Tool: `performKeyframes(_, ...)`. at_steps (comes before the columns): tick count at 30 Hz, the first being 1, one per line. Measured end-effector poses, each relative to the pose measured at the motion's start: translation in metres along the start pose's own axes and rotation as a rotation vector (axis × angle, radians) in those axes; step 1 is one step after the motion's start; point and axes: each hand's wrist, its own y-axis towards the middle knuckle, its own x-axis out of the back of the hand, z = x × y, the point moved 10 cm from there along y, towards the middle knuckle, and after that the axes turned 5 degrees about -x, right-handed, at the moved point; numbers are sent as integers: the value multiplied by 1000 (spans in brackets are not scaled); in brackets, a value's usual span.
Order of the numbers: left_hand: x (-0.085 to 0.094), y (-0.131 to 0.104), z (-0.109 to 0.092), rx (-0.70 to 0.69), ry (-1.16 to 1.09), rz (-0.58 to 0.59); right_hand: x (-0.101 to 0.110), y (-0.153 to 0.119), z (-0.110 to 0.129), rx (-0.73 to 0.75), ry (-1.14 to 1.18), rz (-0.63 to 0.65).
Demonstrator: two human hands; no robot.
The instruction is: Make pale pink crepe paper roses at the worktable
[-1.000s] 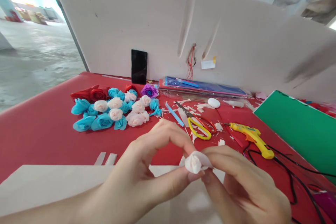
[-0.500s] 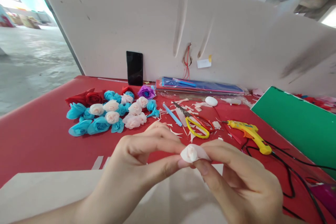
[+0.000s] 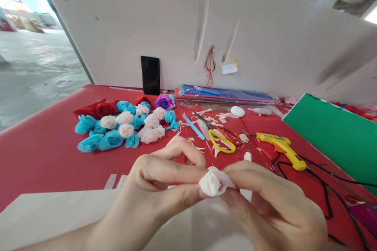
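Between my two hands is a small pale pink paper rose (image 3: 213, 182), its petals curled around a rolled centre and its face turned toward me. My left hand (image 3: 165, 182) pinches it from the left with thumb and forefinger. From the right, my right hand (image 3: 265, 204) grips the loose edge of its outer petal between thumb and fingers. The fingertips partly hide the underside of the rose. Beneath both hands lies a large pale sheet (image 3: 59, 208). Beyond them, finished-looking blue roses (image 3: 111, 140) and pale pink roses (image 3: 126, 130) lie in a cluster.
Yellow-and-red-handled scissors (image 3: 222, 141) lie among paper scraps beside a blue pen (image 3: 193, 127). At right are a yellow glue gun (image 3: 281, 149) with black cable and a green board (image 3: 332, 137). A phone (image 3: 150, 75) leans on the white partition (image 3: 132, 19) behind the red table (image 3: 44, 141).
The rose has tipped further toward me and sits slightly lower, showing more of its centre. My right hand has shifted a little right and down; both hands keep their pinch.
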Motion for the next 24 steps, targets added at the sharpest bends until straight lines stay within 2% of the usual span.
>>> performKeyframes(5, -1, 0, 0, -3, -8, -10, 1, 0, 3, 22, -23, -19)
performKeyframes(11, 4, -1, -5, -45, -11, -98, 4, -3, 6, 34, -78, -69)
performKeyframes(16, 4, 1, -8, -56, -7, -107, 6, -4, 11, 46, -117, -111)
performKeyframes(24, 5, -3, 1, 7, -24, -97, -2, 0, 1, 20, -56, -17)
